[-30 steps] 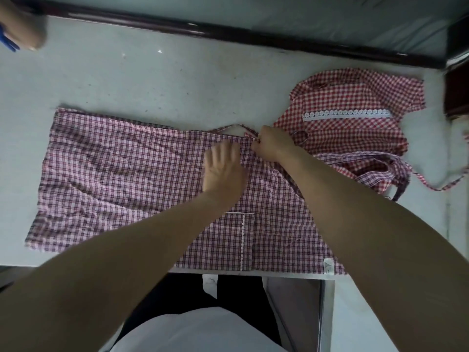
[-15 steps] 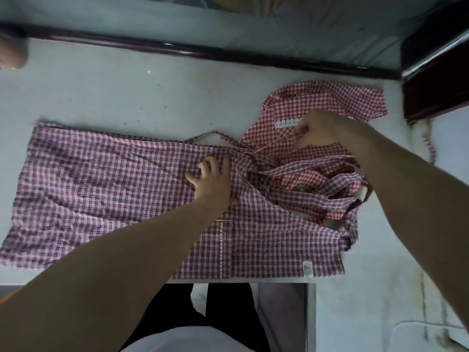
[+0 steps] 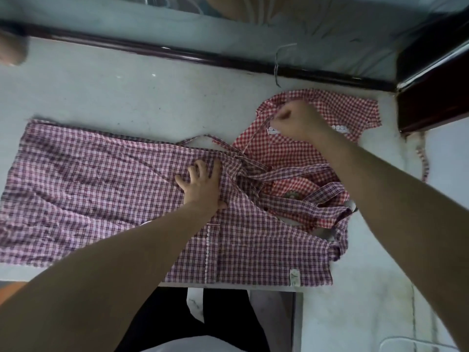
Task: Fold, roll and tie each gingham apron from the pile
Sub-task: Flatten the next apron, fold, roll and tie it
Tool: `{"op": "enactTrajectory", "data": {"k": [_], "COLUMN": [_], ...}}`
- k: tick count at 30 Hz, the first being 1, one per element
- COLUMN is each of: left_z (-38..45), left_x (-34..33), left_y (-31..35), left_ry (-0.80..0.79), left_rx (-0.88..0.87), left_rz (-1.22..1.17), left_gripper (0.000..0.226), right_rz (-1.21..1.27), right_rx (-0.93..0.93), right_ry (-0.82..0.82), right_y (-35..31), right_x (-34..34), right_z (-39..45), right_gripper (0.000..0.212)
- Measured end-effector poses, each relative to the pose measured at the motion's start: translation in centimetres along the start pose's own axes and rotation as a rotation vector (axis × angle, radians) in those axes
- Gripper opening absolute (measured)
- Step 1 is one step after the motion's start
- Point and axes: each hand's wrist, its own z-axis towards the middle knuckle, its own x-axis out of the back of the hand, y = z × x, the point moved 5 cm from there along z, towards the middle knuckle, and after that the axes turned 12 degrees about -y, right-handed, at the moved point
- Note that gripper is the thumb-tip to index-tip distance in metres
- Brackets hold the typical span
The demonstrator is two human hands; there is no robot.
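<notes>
A purple-and-white gingham apron (image 3: 101, 189) lies spread flat across the pale table (image 3: 127, 97), its right end folded over with a lace-trimmed pocket near the front edge. My left hand (image 3: 203, 185) presses flat on its middle, fingers spread. My right hand (image 3: 295, 118) is lifted over the red gingham apron (image 3: 350, 110) at the back right and pinches a thin strap (image 3: 253, 138) of the purple apron, pulled taut. Wider purple ties (image 3: 304, 201) lie looped over the red apron.
A dark wooden rail (image 3: 177, 53) runs along the table's far edge, with a dark post (image 3: 431, 97) at the right. Another person's hand (image 3: 11, 50) shows at the far left. My legs and a white garment are below the table's front edge.
My right hand has left the apron's middle and moved up and right, drawing a strap taut over the red apron. The left hand stays pressed on the cloth.
</notes>
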Motion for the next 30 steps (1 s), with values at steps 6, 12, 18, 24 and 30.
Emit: {"op": "enactTrajectory", "data": {"k": [6,12,18,24,30], "left_z": [0.1,0.2,0.1,0.2,0.3], "left_x": [0.0,-0.1,-0.1,-0.2,0.1], "left_y": [0.1,0.1,0.1,0.3,0.4], "left_ry": [0.011,-0.007,0.015,0.01,0.003], "left_rx": [0.017,0.023,0.026,0.04,0.016], "left_rz": [-0.031,-0.036,-0.017,-0.008,-0.009], "left_gripper": [0.128,0.129,0.128,0.127,0.128], "right_rz": [-0.059,0.137,0.576,0.741,0.16], "right_rx": [0.001,-0.024,-0.035,0.187,0.102], "right_ry": [-0.428,-0.369,-0.249,0.4,0.131], "right_y": [1.2,2.2,0.5,-1.8,-1.8], "right_x": [-10.2,-5.7,2.1,12.3,2.3], "right_z": [1.3,1.9,4.2,6.8,5.0], "right_gripper": [0.039,0.037,0.028,0.044,0.022]}}
